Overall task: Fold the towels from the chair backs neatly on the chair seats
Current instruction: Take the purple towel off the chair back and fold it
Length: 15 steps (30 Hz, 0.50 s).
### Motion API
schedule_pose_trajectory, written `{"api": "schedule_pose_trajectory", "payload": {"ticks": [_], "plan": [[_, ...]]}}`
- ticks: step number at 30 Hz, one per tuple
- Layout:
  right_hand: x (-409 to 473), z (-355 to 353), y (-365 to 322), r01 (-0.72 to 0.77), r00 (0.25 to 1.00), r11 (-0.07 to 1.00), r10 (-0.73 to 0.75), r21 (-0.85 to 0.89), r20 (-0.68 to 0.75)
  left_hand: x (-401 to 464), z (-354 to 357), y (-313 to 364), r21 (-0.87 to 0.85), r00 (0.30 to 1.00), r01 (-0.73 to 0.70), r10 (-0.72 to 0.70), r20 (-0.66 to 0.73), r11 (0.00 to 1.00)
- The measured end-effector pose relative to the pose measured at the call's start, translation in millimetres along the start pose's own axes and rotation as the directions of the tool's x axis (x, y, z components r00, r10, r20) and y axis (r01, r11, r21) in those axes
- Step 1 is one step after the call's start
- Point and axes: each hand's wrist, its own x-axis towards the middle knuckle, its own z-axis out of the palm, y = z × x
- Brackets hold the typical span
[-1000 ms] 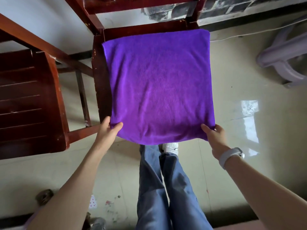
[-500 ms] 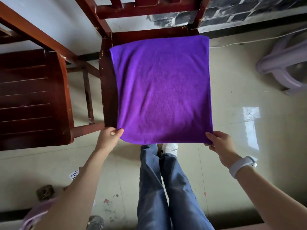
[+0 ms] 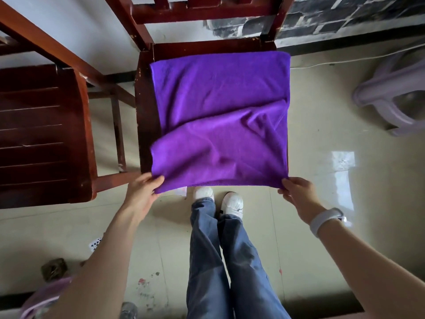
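On the chair seat: purple towel, near half lifted and rumpled. Left hand pinches its near-left corner; right hand pinches the near-right corner.

A pale lilac plastic stool stands on the beige floor; dark brick wall behind.

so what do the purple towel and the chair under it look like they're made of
Purple towel: soft matte cloth, probably microfiber or terry; it drapes and creases, with a stitched hem. Chair: wood with glossy red-brown finish, chipped pale along the seat's edges.
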Motion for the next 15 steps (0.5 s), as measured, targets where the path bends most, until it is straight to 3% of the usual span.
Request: {"api": "schedule_pose_trajectory", "payload": {"ticks": [4,6,8,10,15], "plan": [[12.0,5.6,17.8,0.012,0.994,0.999,-0.015,-0.03,-0.104,6.7,5.5,-21.9,0.314,0.942,-0.061,0.159,-0.296,0.947],[12.4,8.9,16.7,0.021,0.995,1.0,-0.022,-0.01,-0.1,3.3,16.3,-25.5,0.321,0.919,-0.041,0.162,-0.359,0.946],[12.1,10.5,13.6,0.018,0.997,1.0,-0.02,-0.025,-0.081,-0.1,24.8,-25.2,0.088,0.926,0.007,0.027,-0.377,0.996],[12.4,10.8,10.6,0.021,0.997,0.998,-0.025,-0.063,-0.074,1.9,27.4,-25.3,-0.186,0.935,0.069,-0.129,-0.332,0.98],[10.9,7.4,-0.2,0.016,0.999,0.999,-0.018,-0.043,-0.05,2.2,26.3,-20.1,-0.317,0.94,0.169,-0.25,-0.234,0.933]]}}
